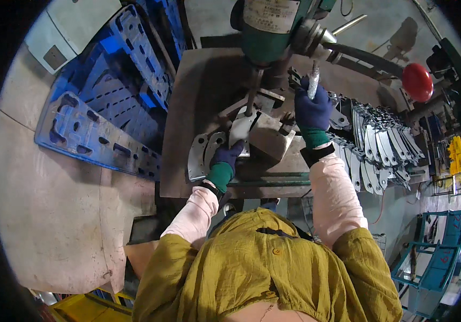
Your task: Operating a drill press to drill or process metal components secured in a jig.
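Note:
My right hand (314, 111), in a dark blue glove with a green cuff, is wrapped round a silvery feed lever (314, 80) of the green drill press (270, 37). My left hand (225, 161), gloved alike, grips the near end of a flat curved metal plate (240, 129). That plate lies in a metal fixture (273, 137) beneath the drill bit (254, 88). The bit's tip comes down at the plate's far end; whether it touches I cannot tell. Just left of my left hand lie a few similar plates (197, 155) on the worktable (179, 118).
Many curved metal plates (372, 142) are piled along the table's right side. Another lever with a red ball knob (417, 82) sticks out at the upper right. Blue plastic pallets (96, 134) stand on the left. A teal metal rack (434, 257) is at the lower right.

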### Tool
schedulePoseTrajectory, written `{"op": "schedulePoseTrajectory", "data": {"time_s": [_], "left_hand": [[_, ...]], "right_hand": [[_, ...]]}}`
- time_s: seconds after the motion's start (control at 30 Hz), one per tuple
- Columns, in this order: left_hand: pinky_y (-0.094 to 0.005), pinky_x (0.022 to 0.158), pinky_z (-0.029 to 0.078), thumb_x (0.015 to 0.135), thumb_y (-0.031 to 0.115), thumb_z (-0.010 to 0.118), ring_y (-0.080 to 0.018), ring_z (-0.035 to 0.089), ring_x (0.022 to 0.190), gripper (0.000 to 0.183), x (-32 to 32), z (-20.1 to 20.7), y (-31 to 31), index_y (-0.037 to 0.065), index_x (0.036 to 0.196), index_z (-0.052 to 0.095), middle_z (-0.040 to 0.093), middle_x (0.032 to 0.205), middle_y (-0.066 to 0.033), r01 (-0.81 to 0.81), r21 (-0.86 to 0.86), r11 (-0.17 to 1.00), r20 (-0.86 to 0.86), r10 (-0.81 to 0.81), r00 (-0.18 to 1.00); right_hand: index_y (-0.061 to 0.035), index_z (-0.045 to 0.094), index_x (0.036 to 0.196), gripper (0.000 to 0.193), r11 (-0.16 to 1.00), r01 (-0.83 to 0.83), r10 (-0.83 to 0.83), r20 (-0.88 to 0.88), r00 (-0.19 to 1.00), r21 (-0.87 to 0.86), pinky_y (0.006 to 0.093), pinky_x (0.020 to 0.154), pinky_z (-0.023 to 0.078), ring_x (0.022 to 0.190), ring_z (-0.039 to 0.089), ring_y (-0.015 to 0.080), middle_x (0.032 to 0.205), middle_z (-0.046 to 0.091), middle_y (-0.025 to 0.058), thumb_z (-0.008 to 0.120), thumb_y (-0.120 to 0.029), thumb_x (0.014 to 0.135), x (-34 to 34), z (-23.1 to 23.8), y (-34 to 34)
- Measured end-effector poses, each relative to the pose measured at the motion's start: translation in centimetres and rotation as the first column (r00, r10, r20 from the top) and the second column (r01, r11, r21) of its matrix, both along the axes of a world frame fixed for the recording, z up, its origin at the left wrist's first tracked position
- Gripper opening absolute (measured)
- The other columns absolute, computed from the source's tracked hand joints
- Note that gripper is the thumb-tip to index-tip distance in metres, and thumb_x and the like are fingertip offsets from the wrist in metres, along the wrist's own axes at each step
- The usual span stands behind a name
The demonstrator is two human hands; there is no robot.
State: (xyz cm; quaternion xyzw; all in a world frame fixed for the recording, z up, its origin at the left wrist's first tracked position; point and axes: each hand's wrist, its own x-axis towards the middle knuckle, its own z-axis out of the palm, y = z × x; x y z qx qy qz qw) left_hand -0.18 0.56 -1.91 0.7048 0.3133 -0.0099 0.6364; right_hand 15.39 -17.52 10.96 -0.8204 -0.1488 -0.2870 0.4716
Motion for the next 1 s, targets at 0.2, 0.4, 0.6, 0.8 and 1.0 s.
{"op": "schedulePoseTrajectory", "data": {"time_s": [0.2,0.4,0.6,0.8,1.0], "left_hand": [[-0.0312,0.073,0.054,0.083,0.044,0.074,-0.0191,0.066,0.089,0.057,-0.5,0.0,-0.4,0.002,0.120,0.063,0.069,0.107,-0.0090,-0.063,-0.401,0.914,0.124,0.123,0.985],[-0.0300,0.058,0.056,0.084,0.041,0.074,-0.0176,0.066,0.070,0.051,-0.2,-0.5,-0.3,0.002,0.116,0.065,0.069,0.095,-0.0089,-0.045,-0.409,0.911,0.120,0.103,0.987],[-0.0293,0.053,0.053,0.085,0.042,0.073,-0.0155,0.064,0.064,0.047,-0.1,-2.1,0.3,0.005,0.112,0.065,0.069,0.089,-0.0069,-0.051,-0.348,0.936,0.038,0.069,0.997],[-0.0304,0.056,0.053,0.083,0.050,0.072,-0.0161,0.067,0.069,0.054,0.1,0.9,-0.5,0.003,0.109,0.067,0.070,0.091,-0.0086,0.000,-0.199,0.980,0.020,0.004,1.000],[-0.0311,0.062,0.056,0.083,0.048,0.072,-0.0194,0.069,0.075,0.060,-0.8,-0.4,0.3,-0.001,0.118,0.063,0.070,0.097,-0.0121,-0.067,-0.204,0.977,-0.063,0.055,0.996]], "right_hand": [[-0.0094,0.071,0.105,0.025,1.000,-0.010,0.010,0.172,0.985,0.000,0.0412,0.071,0.053,0.083,0.068,0.0355,0.091,0.069,0.0172,0.068,-0.016,0.081,0.5,-0.3,0.4],[-0.0082,0.068,0.098,0.020,0.991,0.071,-0.037,0.286,0.957,-0.110,0.0436,0.066,0.052,0.077,0.066,0.0370,0.083,0.067,0.0166,0.070,-0.015,0.080,1.4,-0.6,0.0],[-0.0106,0.072,0.097,0.017,0.977,0.130,-0.066,0.344,0.937,-0.169,0.0377,0.071,0.054,0.081,0.070,0.0277,0.089,0.072,0.0111,0.073,-0.014,0.080,3.8,-1.6,-0.3],[-0.0110,0.060,0.111,0.032,0.777,0.368,-0.250,0.286,0.925,-0.511,0.0447,0.067,0.052,0.084,0.064,0.0368,0.093,0.064,0.0119,0.064,-0.026,0.083,15.0,-1.8,-5.7],[-0.0127,0.060,0.110,0.032,0.853,0.181,0.117,0.517,0.848,-0.490,0.0471,0.070,0.053,0.085,0.064,0.0377,0.102,0.063,0.0117,0.062,-0.022,0.080,14.6,4.6,-3.4]]}}
